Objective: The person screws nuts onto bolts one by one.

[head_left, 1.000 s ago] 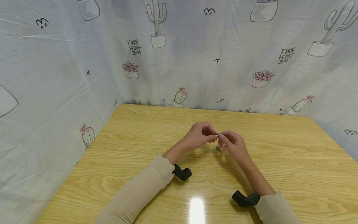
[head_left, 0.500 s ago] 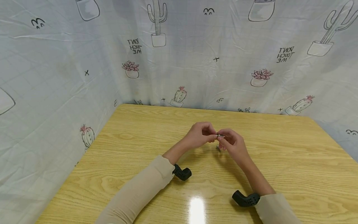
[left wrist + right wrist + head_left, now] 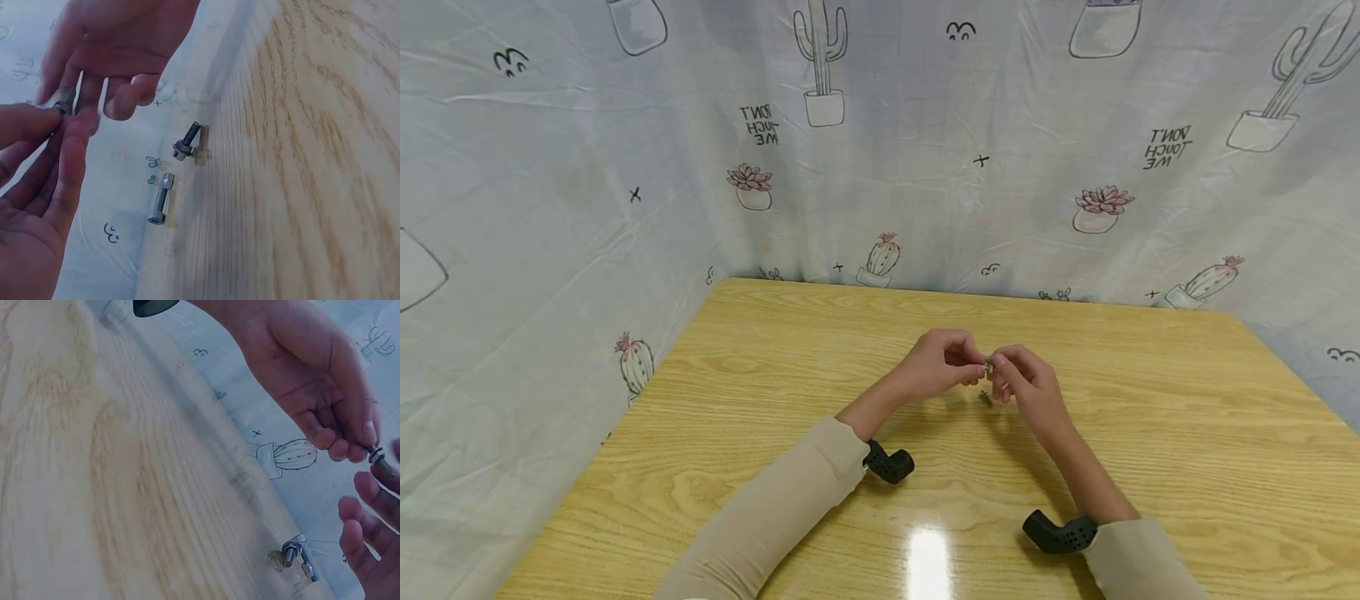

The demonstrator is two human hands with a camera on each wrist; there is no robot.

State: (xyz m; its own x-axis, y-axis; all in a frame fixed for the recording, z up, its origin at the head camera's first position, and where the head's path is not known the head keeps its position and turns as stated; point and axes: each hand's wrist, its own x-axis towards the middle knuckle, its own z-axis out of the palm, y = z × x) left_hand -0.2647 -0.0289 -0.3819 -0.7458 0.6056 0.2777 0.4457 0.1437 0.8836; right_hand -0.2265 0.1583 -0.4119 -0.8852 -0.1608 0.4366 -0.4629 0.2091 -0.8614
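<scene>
My left hand (image 3: 931, 365) pinches a small metal bolt (image 3: 377, 456) with a ring-like nut or washer on it. In the right wrist view the left hand (image 3: 306, 369) comes from the top, its thumb at one end of the bolt. My right hand (image 3: 1028, 382) has thumb and forefinger at the bolt's threaded end, partly hiding it. In the left wrist view the right hand (image 3: 125, 44) is above and the left hand (image 3: 37, 231) below. Under the hands, a bolt carrying a nut (image 3: 183, 149) and a socket-head bolt with a nut (image 3: 161, 199) lie on the table.
The wooden table (image 3: 820, 358) reaches back to a pale curtain (image 3: 925, 108) printed with cacti. Black curved devices sit at the left cuff (image 3: 889, 463) and the right cuff (image 3: 1058, 533).
My right fingers parted around the bolt half a second ago and have closed at its end again, a little farther right. The left hand has barely moved; the bolts on the table lie still.
</scene>
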